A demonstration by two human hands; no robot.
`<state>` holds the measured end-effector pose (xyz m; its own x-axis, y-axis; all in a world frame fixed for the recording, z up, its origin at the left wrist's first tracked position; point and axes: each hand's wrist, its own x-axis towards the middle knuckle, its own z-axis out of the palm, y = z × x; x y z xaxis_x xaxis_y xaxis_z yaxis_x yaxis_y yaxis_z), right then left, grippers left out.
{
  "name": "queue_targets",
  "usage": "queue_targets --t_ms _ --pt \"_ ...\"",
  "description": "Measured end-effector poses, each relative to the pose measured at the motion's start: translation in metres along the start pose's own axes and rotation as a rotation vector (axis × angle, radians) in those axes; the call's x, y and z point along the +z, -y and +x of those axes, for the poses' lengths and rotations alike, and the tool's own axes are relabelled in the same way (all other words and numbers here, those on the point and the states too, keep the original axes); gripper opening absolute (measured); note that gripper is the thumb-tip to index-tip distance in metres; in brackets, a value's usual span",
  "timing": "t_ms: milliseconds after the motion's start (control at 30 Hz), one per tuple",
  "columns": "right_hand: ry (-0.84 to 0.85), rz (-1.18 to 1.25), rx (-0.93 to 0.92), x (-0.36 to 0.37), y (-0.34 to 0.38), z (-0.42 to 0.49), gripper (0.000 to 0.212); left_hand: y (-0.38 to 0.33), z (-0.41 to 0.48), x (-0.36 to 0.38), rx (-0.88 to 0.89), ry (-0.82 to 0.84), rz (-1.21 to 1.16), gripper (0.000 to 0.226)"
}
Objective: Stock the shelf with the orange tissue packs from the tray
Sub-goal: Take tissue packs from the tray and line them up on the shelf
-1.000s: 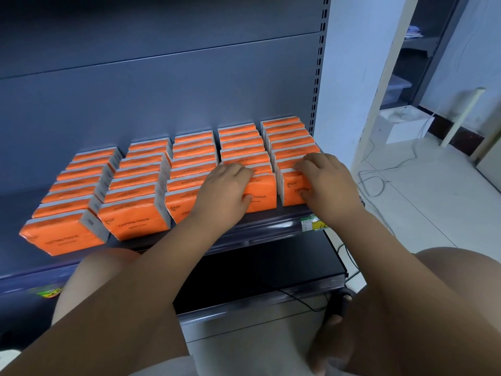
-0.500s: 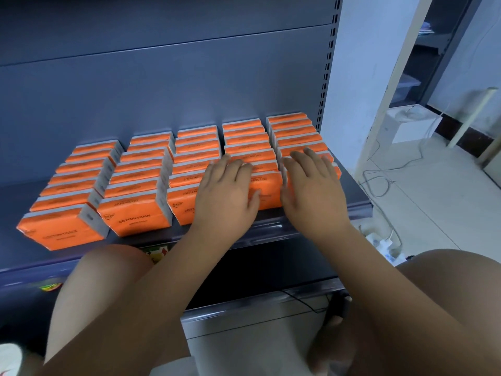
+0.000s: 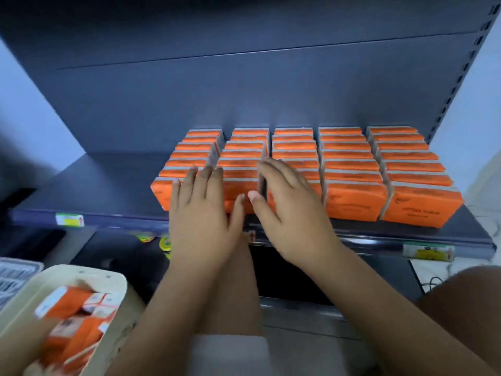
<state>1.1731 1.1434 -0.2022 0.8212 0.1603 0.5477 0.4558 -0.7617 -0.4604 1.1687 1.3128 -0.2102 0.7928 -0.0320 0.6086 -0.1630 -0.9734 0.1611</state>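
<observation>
Neither grip is closed on anything: the left grip (image 3: 200,221) and right grip (image 3: 292,221) are spread flat, fingers straight, over the front tissue packs (image 3: 355,198) of the left-hand rows, probably so that these are squared up and pushed back. Five rows are lined up on the shelf (image 3: 95,191). Loose packs (image 3: 73,318) are left in the tray (image 3: 113,278) at lower left, so stocking is judged unfinished.

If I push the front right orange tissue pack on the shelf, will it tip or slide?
Pushed back, it probably won't tip: the front right pack stands on a long edge with a full row packed behind it. Its rounded corners suggest soft contents, so it is likely light and squashes when squeezed. The wrapper looks smooth, perhaps slippery.
</observation>
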Motion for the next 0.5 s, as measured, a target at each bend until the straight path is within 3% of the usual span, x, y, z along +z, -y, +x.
queue_targets --t_ms 267,500 --pt "0.181 0.183 -0.217 0.128 0.146 -0.007 0.06 0.158 -0.09 -0.065 -0.349 0.008 0.265 0.063" --pt "0.577 0.139 -0.411 0.264 0.242 -0.045 0.056 0.252 -0.199 -0.084 -0.669 0.097 0.427 0.057"
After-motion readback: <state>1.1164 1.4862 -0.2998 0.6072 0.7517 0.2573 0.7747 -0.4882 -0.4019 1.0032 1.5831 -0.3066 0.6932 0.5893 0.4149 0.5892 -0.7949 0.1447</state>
